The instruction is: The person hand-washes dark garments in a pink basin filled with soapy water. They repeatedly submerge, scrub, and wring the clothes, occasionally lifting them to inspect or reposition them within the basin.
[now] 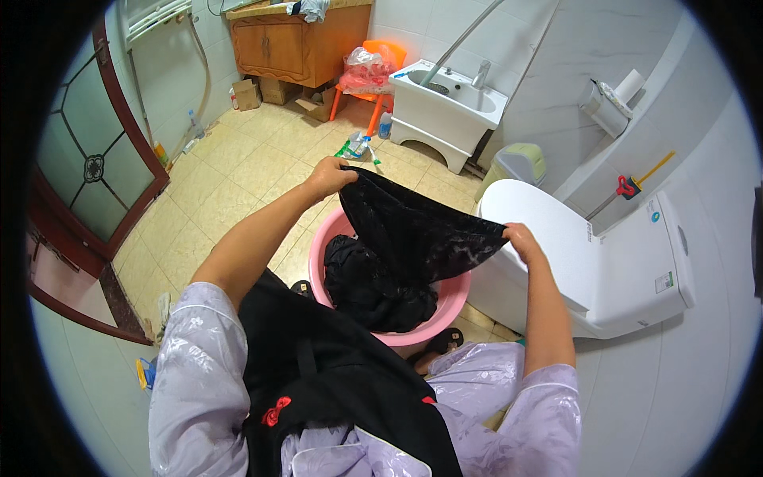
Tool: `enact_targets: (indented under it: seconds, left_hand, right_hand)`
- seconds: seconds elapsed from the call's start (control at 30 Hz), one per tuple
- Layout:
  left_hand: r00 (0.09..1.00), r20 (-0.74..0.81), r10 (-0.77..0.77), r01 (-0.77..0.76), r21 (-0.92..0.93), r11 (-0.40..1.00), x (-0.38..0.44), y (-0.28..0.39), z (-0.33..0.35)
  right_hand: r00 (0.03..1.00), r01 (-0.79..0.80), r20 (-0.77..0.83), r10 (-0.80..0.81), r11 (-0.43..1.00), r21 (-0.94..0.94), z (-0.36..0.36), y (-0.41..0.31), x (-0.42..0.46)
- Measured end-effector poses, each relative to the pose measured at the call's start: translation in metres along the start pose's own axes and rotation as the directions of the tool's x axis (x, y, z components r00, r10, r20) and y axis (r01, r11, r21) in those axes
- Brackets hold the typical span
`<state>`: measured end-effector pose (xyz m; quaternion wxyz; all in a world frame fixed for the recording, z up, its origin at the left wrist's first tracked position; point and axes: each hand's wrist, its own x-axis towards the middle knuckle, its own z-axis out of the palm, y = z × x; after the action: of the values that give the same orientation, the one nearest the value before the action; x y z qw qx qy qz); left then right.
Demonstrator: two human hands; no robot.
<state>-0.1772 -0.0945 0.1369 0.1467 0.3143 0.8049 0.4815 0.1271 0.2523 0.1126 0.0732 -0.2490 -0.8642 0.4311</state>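
Observation:
A wet black cloth garment (417, 232) is stretched between my two hands above a pink plastic basin (459, 304). My left hand (331, 176) grips its upper left corner, and my right hand (521, 241) grips the edge at the right. Whitish streaks, perhaps suds, mark the cloth near my right hand. The lower part of the garment hangs into the basin, where more black fabric (369, 292) lies bunched; where one piece ends and another starts cannot be told. The basin stands on the tiled floor between my feet.
A white toilet (536, 220) with its lid down stands close at the right, a lidded bin (524, 164) behind it. Farther back are a white washbasin (441, 119), an orange chair (381, 98) with plastic bags, and a wooden cabinet (286, 47). A glazed door (95, 149) is at the left.

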Motion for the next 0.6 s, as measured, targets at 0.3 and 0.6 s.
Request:
enact_targets:
  seconds: [0.3, 0.6]
  left_hand:
    - [0.887, 0.028, -0.460, 0.365, -0.652, 0.664, 0.030, -0.013, 0.088]
    - [0.974, 0.080, 0.210, -0.163, -0.393, 0.905, -0.051, 0.084, 0.161]
  right_hand:
    - [0.870, -0.461, 0.431, 0.237, 0.086, 0.883, 0.085, -0.015, 0.002]
    - [0.906, -0.393, 0.398, -0.140, 0.067, 0.917, 0.114, -0.065, 0.030]
